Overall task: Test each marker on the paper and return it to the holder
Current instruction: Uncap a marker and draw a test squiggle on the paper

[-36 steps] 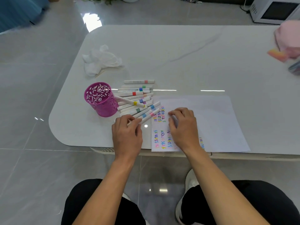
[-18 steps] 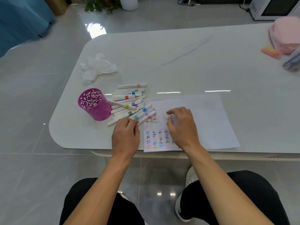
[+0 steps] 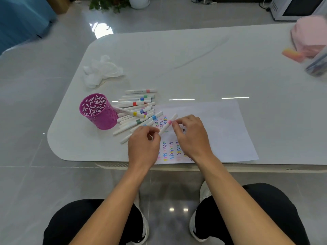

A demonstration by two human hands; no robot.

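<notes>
A white marker with a pink band (image 3: 167, 125) is held slantwise over the paper (image 3: 212, 121). My left hand (image 3: 143, 147) pinches its lower end. My right hand (image 3: 191, 135) pinches it near the pink band. The paper carries rows of coloured squiggles (image 3: 170, 150) at its left side. A purple cut-out holder (image 3: 99, 112) stands to the left. Between the holder and the paper lies a pile of several white markers (image 3: 138, 110) with coloured bands.
A crumpled white tissue (image 3: 100, 71) lies beyond the holder. A pink bag (image 3: 309, 36) and a clear case (image 3: 318, 66) sit at the table's far right. The table's near edge (image 3: 106, 160) runs just below the paper.
My left hand has lifted the pink-banded marker out of the pile over the paper. My right hand rose from the sheet and took hold of it near the band.
</notes>
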